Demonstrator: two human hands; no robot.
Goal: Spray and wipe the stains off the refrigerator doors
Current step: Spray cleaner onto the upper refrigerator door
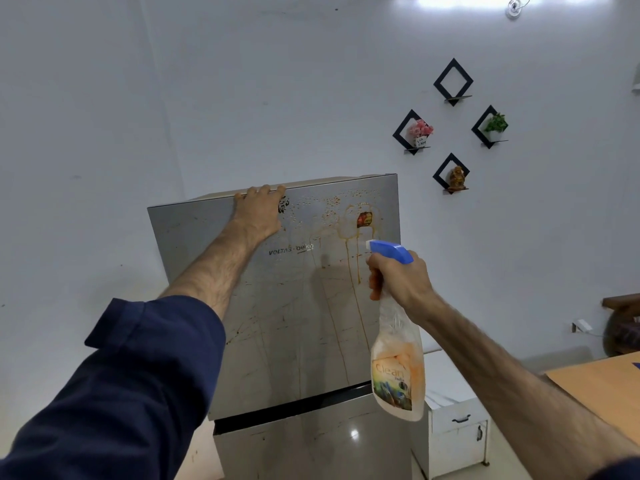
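We cannot see the left hand's (258,213) fingertips, hooked over the refrigerator's upper door (277,306). The lower door (311,448) is cut off below, and the orange sticker (364,220) is unreadable.

I've got one view only, the wide-angle head camera, looking forward and slightly down at arm's length from the refrigerator's upper door (277,306). The wall (242,81) fills the frame beyond my fingers, and straight edges bow near the frame's borders.
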